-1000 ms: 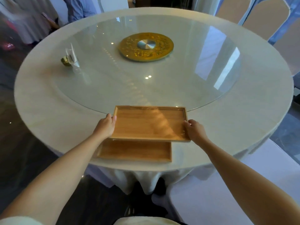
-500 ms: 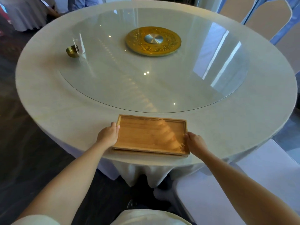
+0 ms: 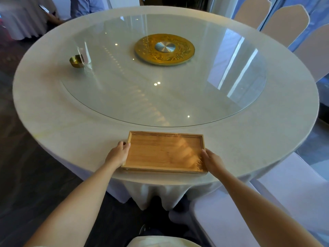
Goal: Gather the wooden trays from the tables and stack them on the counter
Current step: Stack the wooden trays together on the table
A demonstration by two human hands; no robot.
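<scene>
A rectangular wooden tray (image 3: 164, 151) lies near the front edge of the round white table (image 3: 71, 125). It rests on a second wooden tray, of which only a thin strip (image 3: 160, 171) shows under its near side. My left hand (image 3: 118, 154) grips the upper tray's left end and my right hand (image 3: 211, 160) grips its right end. Both trays are empty.
A glass turntable (image 3: 178, 97) with a gold centre disc (image 3: 164, 49) covers the table's middle. A small brass bowl (image 3: 76, 61) and a clear card stand sit at the left. White-covered chairs (image 3: 284, 193) stand at the right. A person in a blue shirt (image 3: 85, 6) sits behind.
The upper tray was lowered toward me onto the lower tray, which it now almost covers. Both hands kept hold of its ends.
</scene>
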